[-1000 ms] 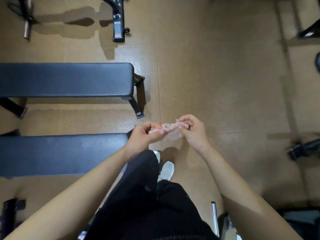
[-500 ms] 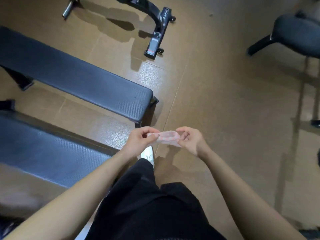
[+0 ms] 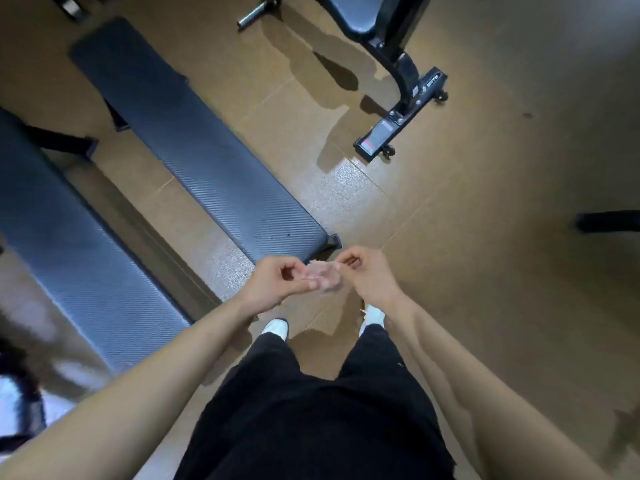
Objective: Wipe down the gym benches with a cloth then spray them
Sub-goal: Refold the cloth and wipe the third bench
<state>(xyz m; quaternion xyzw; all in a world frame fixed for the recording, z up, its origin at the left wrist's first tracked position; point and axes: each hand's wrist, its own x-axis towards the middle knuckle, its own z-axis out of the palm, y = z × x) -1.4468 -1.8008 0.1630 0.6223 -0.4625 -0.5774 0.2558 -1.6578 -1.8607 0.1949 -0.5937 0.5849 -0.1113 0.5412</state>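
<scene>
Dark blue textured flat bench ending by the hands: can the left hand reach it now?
Probably yes. The dark blue textured flat bench ends just beyond the left hand, with nothing between them. Both hands pinch the small pale pink cloth, so the right hand would have to release first.

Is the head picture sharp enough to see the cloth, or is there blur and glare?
Head view: the cloth, pinched between left hand and right hand, looks faint and soft; lower-left corner smeared; bright glare on the floor beside the bench end.
</scene>
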